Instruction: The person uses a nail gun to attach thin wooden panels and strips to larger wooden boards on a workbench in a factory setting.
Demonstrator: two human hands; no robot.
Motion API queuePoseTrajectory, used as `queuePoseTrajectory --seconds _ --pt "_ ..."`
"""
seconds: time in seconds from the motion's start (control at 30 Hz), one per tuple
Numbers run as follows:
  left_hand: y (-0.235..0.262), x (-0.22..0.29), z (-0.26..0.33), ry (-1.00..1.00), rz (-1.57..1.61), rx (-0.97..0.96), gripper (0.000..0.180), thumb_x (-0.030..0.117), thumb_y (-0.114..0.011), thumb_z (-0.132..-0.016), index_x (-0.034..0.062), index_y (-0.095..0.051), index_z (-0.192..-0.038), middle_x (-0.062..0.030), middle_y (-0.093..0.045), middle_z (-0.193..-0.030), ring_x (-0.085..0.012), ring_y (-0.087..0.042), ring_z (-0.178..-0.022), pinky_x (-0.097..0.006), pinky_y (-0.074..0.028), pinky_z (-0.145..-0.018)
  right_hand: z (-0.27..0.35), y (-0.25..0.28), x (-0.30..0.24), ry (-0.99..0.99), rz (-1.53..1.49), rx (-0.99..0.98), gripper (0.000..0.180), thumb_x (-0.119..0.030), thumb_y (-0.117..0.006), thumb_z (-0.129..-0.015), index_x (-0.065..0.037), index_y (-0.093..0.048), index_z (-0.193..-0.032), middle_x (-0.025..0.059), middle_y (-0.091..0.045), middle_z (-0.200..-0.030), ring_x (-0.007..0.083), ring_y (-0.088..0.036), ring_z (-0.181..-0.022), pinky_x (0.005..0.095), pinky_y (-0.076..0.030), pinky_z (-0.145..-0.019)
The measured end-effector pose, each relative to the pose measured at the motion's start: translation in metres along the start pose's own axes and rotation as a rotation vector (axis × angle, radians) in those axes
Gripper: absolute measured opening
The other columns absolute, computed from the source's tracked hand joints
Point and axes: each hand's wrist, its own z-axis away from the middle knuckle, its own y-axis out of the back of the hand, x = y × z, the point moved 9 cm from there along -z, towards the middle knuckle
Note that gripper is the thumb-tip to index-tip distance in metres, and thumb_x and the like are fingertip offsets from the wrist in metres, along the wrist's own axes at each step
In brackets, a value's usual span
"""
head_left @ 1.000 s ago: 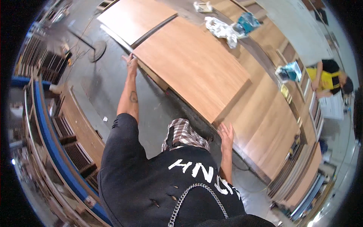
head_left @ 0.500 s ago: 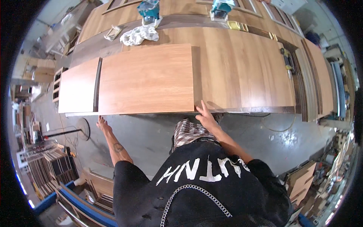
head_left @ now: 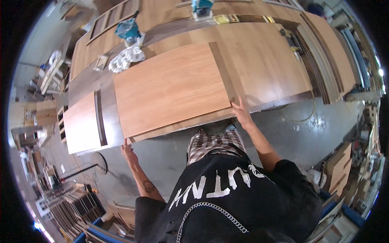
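A rectangular reddish-brown wood panel (head_left: 170, 87) lies on the workbench, a little back from its front edge. My left hand (head_left: 129, 154) is at the panel's near left corner, its fingertips against the corner and partly hidden there. At the near right corner is my right hand (head_left: 243, 114), its fingers spread: one touches the panel's edge while another stretches over the lighter bench surface (head_left: 269, 65). Left of the panel, past a strip of grey surface, lies a smaller pale panel (head_left: 83, 123) with a dark strip (head_left: 100, 117) along its right side.
A white cloth (head_left: 126, 59) lies behind the panel, near a teal power tool (head_left: 128, 31). Another teal tool (head_left: 202, 8) stands farther back. Long boards (head_left: 322, 56) are stacked on the right. A round-based stand (head_left: 99, 163) is on the floor at left.
The wood panel has shifted right, away from the smaller panel, widening the gap between them. Both hands have moved along with its corners. My view has turned, tilting the bench.
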Motion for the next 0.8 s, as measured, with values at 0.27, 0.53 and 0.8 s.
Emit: queuePoseTrajectory --seconds 0.27,0.53,0.8 --pt "-0.126 0.02 0.062 0.154 0.256 -0.248 0.068 0.011 -0.051 -0.085 -0.0049 -0.019 -0.144 -0.0078 -0.06 -0.122 -0.01 -0.046 -0.079 -0.023 -0.036 -0.067 -0.011 0.162 -0.01 -0.074 -0.157 0.196 0.083 -0.001 -0.052 -0.08 0.001 -0.003 -0.147 0.0233 -0.055 -0.126 0.019 -0.058 -0.101 0.0265 -0.045 -0.082" --pt "-0.275 0.098 0.152 0.051 0.392 -0.378 0.065 0.01 -0.056 -0.085 -0.0055 -0.026 -0.141 -0.0112 -0.058 -0.126 -0.0087 -0.048 -0.082 -0.022 -0.037 -0.071 -0.032 0.34 0.009 0.035 -0.006 0.306 0.068 -0.003 -0.055 -0.08 0.004 -0.026 -0.141 0.0172 -0.061 -0.118 0.0139 -0.057 -0.09 0.0252 -0.045 -0.078" --pt "-0.32 0.15 0.122 -0.067 -0.103 -0.224 0.038 0.033 -0.057 -0.091 -0.0017 -0.065 -0.106 -0.009 -0.068 -0.1 -0.0107 -0.051 -0.076 -0.028 -0.042 -0.069 -0.065 0.43 -0.04 0.067 0.654 0.47 0.03 -0.013 -0.057 -0.081 0.0 -0.063 -0.108 0.0191 -0.066 -0.09 0.0301 -0.064 -0.086 0.0356 -0.049 -0.076"
